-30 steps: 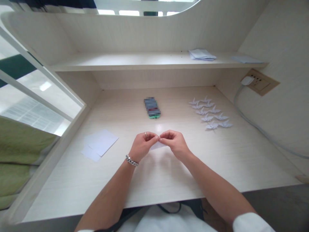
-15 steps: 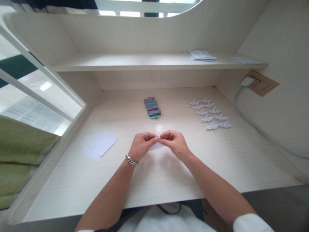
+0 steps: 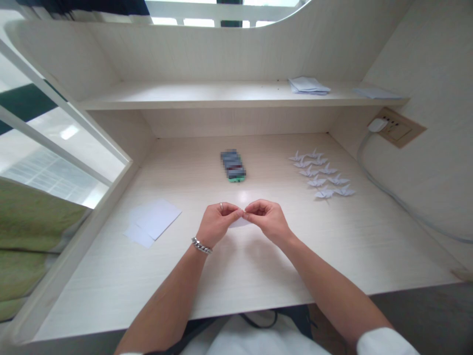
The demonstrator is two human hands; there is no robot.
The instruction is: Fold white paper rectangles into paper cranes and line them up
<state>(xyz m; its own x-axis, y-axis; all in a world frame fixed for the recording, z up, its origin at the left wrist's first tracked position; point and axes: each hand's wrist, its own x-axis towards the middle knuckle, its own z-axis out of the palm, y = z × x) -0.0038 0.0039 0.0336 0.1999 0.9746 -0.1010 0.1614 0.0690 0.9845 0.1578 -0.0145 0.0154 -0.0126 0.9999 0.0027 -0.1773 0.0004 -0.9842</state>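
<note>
Over the middle of the desk, my left hand (image 3: 219, 222) and my right hand (image 3: 268, 219) meet, thumbs and fingertips pinched together on a small piece of white paper (image 3: 239, 223). Only its lower part shows below the thumbs; my fingers cover the rest, so its folds cannot be made out. A ring and a chain bracelet (image 3: 201, 245) are on the left hand and wrist. Several white folded paper cranes (image 3: 317, 182) stand in rows to the right. Flat white paper sheets (image 3: 160, 219) overlap on the desk to the left.
A blurred phone-like object (image 3: 233, 166) lies beyond my hands. Papers (image 3: 308, 85) rest on the shelf (image 3: 185, 93) above the desk (image 3: 111, 276). At the right wall, a plug with a grey cable (image 3: 399, 199) sits in a socket plate (image 3: 404, 129).
</note>
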